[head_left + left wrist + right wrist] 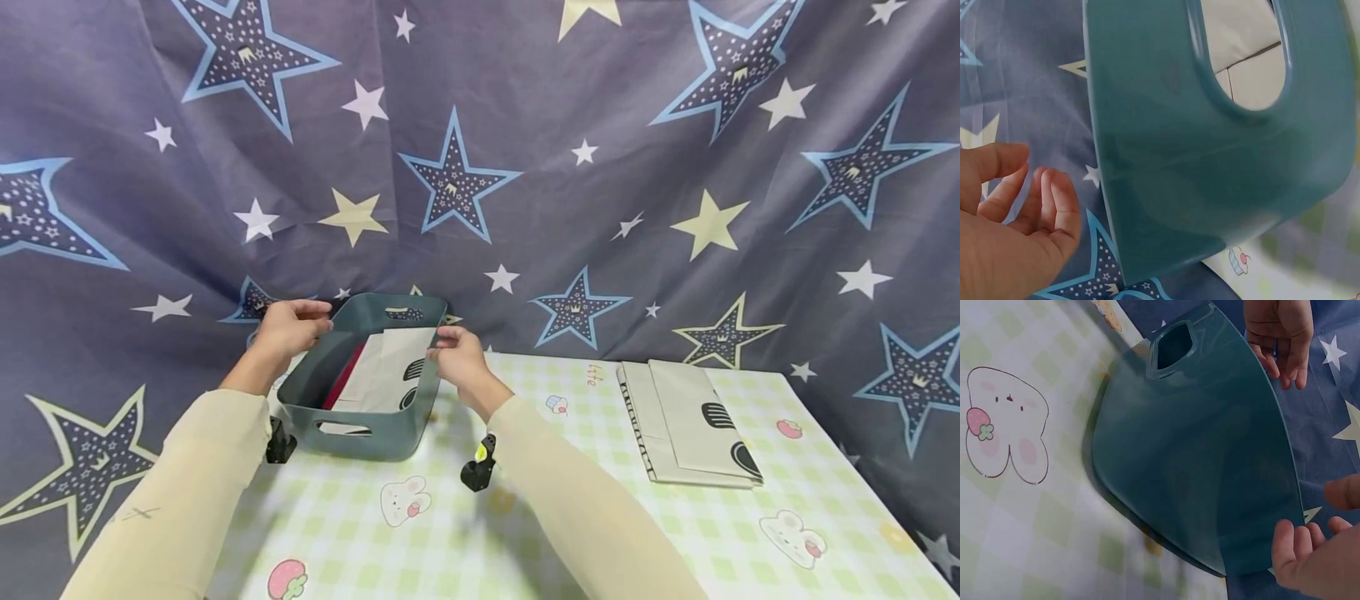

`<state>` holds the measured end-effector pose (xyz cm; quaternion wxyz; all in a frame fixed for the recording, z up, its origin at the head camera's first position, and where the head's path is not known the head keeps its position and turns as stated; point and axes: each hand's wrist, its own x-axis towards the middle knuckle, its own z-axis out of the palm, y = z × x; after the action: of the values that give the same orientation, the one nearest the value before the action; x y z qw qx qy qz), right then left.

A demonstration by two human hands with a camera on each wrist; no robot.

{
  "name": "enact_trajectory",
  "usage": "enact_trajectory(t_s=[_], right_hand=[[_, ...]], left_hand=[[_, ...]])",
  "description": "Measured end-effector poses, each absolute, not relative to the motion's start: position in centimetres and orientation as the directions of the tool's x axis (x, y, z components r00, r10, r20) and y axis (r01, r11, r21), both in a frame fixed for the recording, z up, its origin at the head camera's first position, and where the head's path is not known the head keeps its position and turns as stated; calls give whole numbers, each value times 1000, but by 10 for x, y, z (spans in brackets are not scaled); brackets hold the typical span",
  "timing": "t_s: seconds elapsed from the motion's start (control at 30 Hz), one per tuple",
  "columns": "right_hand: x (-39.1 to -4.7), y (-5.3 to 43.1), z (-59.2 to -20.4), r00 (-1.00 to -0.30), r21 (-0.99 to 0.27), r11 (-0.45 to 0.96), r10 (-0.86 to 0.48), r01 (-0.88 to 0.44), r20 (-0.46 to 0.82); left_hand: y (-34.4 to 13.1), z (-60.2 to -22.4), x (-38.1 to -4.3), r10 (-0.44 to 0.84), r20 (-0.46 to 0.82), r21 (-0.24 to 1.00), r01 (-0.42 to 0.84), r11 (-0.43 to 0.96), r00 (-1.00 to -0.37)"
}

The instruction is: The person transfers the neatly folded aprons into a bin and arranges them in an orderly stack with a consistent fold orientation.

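Observation:
A dark teal plastic basket (401,435) with cut-out handles stands at the back left of the table. Inside lie a folded cream cloth (401,358) with black print and a strip of something red (343,379). My left hand (291,329) hovers at the basket's left rim; the left wrist view shows its fingers loosely bent, with nothing between them and a gap to the wall. At the opposite rim is my right hand (461,360). In the right wrist view its fingertips (1284,540) touch the outer wall near the rim, with the thumb apart.
Another folded cream cloth (690,425) with black print lies on the right of the table. A green checked tablecloth (337,525) with cartoon prints covers the table. Behind hangs a dark blue-grey curtain (540,208) with stars, close to the basket's far side.

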<state>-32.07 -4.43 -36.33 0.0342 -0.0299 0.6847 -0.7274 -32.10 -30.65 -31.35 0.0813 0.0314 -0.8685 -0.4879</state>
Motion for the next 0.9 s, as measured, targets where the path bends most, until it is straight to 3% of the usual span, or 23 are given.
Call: enact_trajectory(t_s=[0.43, 0.9], right_hand=[[-316, -29, -360, -990, -995, -100, -144, 18, -4], [-320, 15, -364, -993, -999, 1, -111, -49, 49]], left_hand=[[-291, -317, -320, -103, 156, 826, 72, 559, -982], [-252, -321, -317, -27, 164, 853, 128, 506, -986]])
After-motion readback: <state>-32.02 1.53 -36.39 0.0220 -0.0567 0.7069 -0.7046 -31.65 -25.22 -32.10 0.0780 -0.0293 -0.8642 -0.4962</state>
